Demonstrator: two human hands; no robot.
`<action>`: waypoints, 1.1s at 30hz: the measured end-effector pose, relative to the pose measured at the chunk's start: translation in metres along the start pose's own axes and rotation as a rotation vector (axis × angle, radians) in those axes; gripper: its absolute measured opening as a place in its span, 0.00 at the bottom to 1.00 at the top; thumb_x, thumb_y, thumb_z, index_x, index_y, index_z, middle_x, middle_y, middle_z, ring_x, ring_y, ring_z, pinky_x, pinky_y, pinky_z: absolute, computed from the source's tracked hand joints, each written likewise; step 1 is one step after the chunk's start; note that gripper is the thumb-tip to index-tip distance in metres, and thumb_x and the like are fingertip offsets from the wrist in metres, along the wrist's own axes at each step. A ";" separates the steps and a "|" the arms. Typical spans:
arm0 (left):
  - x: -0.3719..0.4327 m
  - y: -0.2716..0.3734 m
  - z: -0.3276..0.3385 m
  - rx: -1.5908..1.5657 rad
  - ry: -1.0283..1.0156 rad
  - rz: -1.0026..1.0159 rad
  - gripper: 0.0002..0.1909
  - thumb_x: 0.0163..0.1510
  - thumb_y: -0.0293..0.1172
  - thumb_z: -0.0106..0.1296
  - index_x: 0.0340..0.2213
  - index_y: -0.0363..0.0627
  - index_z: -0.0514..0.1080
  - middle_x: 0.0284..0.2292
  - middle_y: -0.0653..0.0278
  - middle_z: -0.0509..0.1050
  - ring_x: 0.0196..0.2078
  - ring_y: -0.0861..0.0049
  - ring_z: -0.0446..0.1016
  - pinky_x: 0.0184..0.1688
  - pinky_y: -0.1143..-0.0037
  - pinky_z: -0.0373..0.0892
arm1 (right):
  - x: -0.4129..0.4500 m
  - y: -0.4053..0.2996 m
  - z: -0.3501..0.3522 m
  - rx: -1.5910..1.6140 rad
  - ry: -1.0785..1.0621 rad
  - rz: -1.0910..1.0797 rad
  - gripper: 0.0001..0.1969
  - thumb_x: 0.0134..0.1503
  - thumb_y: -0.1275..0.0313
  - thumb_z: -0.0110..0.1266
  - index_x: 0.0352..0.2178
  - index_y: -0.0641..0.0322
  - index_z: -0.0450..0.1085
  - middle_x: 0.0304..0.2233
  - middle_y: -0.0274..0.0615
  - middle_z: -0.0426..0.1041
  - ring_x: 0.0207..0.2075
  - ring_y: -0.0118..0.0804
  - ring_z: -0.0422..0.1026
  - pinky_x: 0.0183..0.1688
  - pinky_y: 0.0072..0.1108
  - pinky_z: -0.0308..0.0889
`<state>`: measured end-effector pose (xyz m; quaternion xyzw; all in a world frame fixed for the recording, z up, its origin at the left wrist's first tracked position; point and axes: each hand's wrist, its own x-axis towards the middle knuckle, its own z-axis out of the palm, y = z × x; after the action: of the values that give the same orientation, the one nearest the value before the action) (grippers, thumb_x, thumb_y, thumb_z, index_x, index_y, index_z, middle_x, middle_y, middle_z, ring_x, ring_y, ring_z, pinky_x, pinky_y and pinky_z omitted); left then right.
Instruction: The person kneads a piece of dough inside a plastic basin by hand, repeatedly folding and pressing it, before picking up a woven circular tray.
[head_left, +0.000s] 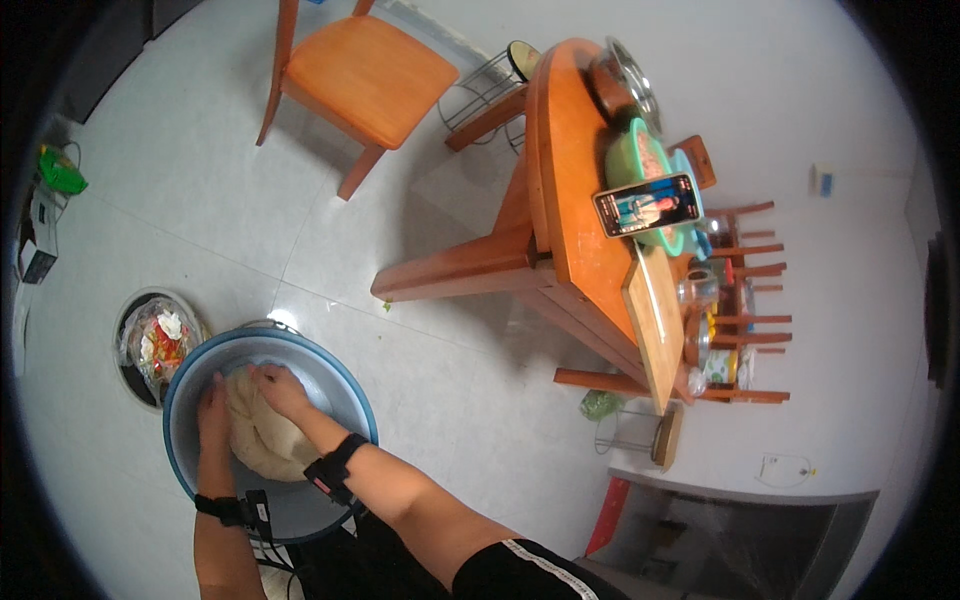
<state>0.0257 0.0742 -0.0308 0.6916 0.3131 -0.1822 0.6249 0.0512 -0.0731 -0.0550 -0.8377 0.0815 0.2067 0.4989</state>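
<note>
A large pale mass of dough (274, 446) rests in a deep basin (346, 397) with a blue rim, low in front of me. My left hand (214, 409) is along the dough's left side, its fingertips at the far edge. On the far right part of the dough, my right hand (280, 391) has its fingers curled into the edge. Folds run across the dough between both hands. The undersides of my fingers are hidden. Each forearm wears a black strap with a small device.
Beyond the basin stands a lined trash bin (161, 341) with scraps. To the right, a wooden table (559, 172) holds a propped phone (649, 205), a green bowl (626, 157), a metal basin (626, 79) and a cutting board (652, 322) overhanging its edge. A wooden chair (367, 75) stands farther off.
</note>
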 end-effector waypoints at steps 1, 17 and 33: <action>-0.006 0.009 -0.005 -0.048 0.050 -0.062 0.19 0.51 0.41 0.41 0.36 0.35 0.65 0.33 0.57 0.68 0.34 0.72 0.66 0.39 0.77 0.61 | -0.004 -0.015 0.001 0.009 -0.020 -0.001 0.21 0.51 0.55 0.42 0.29 0.66 0.68 0.27 0.51 0.68 0.30 0.43 0.68 0.35 0.27 0.61; -0.129 -0.019 0.030 -0.113 0.461 0.335 0.06 0.48 0.28 0.41 0.23 0.40 0.67 0.27 0.59 0.68 0.28 0.68 0.66 0.31 0.73 0.63 | -0.130 -0.065 -0.030 -0.102 -0.092 -0.479 0.06 0.48 0.75 0.44 0.26 0.68 0.66 0.31 0.47 0.67 0.36 0.47 0.64 0.41 0.29 0.58; -0.016 -0.021 0.038 0.813 0.372 0.518 0.10 0.44 0.36 0.41 0.25 0.43 0.66 0.30 0.58 0.68 0.35 0.63 0.64 0.39 0.65 0.58 | -0.008 -0.015 0.005 -0.476 0.135 -0.609 0.08 0.48 0.72 0.40 0.20 0.65 0.65 0.23 0.49 0.65 0.26 0.48 0.63 0.31 0.31 0.57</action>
<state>0.0057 0.0341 -0.0419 0.9541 0.1411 -0.0023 0.2641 0.0483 -0.0620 -0.0414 -0.9275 -0.1882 0.0070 0.3229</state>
